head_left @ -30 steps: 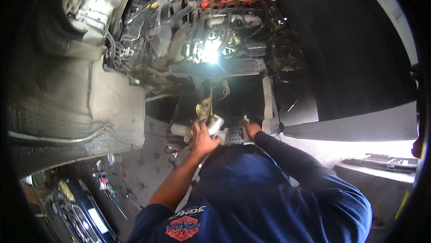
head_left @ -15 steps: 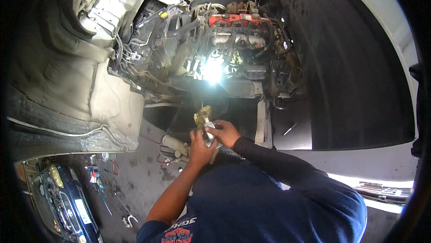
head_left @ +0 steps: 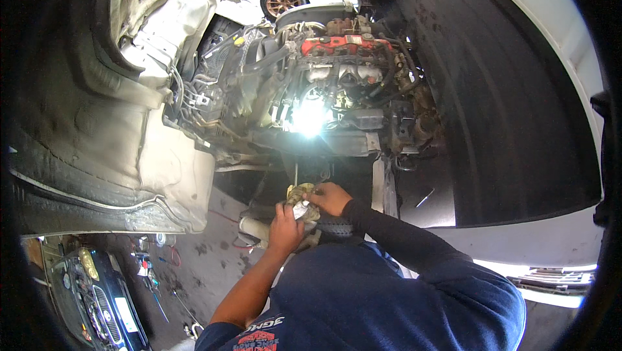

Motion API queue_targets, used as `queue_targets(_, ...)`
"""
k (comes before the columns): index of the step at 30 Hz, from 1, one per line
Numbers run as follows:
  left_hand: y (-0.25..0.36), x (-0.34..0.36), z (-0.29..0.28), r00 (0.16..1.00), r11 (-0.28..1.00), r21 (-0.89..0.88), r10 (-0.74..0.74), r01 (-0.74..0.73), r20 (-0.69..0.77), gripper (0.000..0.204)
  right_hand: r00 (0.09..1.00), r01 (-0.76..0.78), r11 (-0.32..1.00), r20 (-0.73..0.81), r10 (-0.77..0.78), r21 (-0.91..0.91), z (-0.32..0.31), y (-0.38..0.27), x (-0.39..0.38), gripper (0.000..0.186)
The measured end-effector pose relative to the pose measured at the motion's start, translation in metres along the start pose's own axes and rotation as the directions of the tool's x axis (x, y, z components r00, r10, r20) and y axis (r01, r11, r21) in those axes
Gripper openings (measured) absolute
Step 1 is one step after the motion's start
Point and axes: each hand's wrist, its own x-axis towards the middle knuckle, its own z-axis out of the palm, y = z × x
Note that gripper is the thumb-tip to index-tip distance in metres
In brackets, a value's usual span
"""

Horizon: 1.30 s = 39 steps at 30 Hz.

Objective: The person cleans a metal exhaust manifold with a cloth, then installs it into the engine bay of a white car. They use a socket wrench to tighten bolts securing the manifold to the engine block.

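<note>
My left hand (head_left: 285, 229) has its fingers curled around a small whitish-silver piece (head_left: 301, 210) in front of my body. Its exact kind is hard to make out. Close beside it, my right hand (head_left: 332, 199) pinches at a crumpled, stained yellow-brown rag (head_left: 300, 192), which bunches against the whitish piece. The right fingertips are partly hidden. Beyond both hands lies an exposed engine (head_left: 346, 42) with a red cover, and a very bright lamp glare (head_left: 311, 119) sits at its near side.
A pale body panel (head_left: 175, 186) curves in on the left, and a large dark panel (head_left: 512, 105) stands on the right. A beige cylindrical part (head_left: 254, 229) is beside my left hand. Tools (head_left: 148, 276) lie on the floor near a dark car front (head_left: 97, 299).
My right hand has moved over onto the rag, which now sits closer to the whitish piece. The left hand still holds the piece. The whole view has shifted slightly.
</note>
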Motion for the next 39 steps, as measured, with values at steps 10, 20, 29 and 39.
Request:
queue_targets(10, 0.007, 0.015, -0.018, 0.994, 0.997, 0.077, -0.039, 0.03, 0.107, 0.051, 0.977, 0.175, 0.984, 0.12, -0.178, 0.033, -0.017, -0.016, -0.001, 0.042)
queue_targets(20, 0.028, 0.045, -0.043, 0.98, 0.906, -0.38, 0.146, -0.187, -0.135, 0.044, 0.964, -0.082, 0.861, 0.258, -0.058, 0.502, -0.038, -0.029, 0.021, 0.055)
queue_targets(29, 0.018, 0.071, -0.068, 0.982, 0.813, -0.576, -0.168, 0.088, -0.087, 0.048, 0.658, 0.06, 0.863, -0.67, 0.344, 0.502, -0.159, 0.047, 0.163, 0.06)
queue_targets(39, -0.039, 0.054, -0.073, 0.967, 0.952, -0.305, -0.083, 0.006, -0.241, 0.043, 0.731, -0.596, 0.775, -0.544, 0.412, -0.213, -0.223, 0.122, 0.351, 0.055)
